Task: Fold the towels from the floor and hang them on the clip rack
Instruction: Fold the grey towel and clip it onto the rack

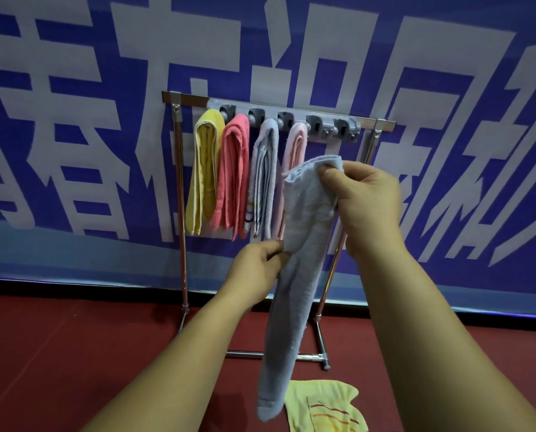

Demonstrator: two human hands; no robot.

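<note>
The right hand [363, 194] pinches the top end of a pale blue towel [294, 291], at the towel's 1 o'clock. The left hand [257, 269] pinches its 9 o'clock edge. The towel hangs long in front of the clip rack [291, 118], which holds four folded towels [232, 176]. A yellow towel [322, 406] lies on the floor at 6 o'clock.

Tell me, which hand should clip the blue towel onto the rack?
Probably the right hand. It grips the folded top of the blue towel, just below the free clips. The left hand pinches the towel lower down, farther from them.
</note>
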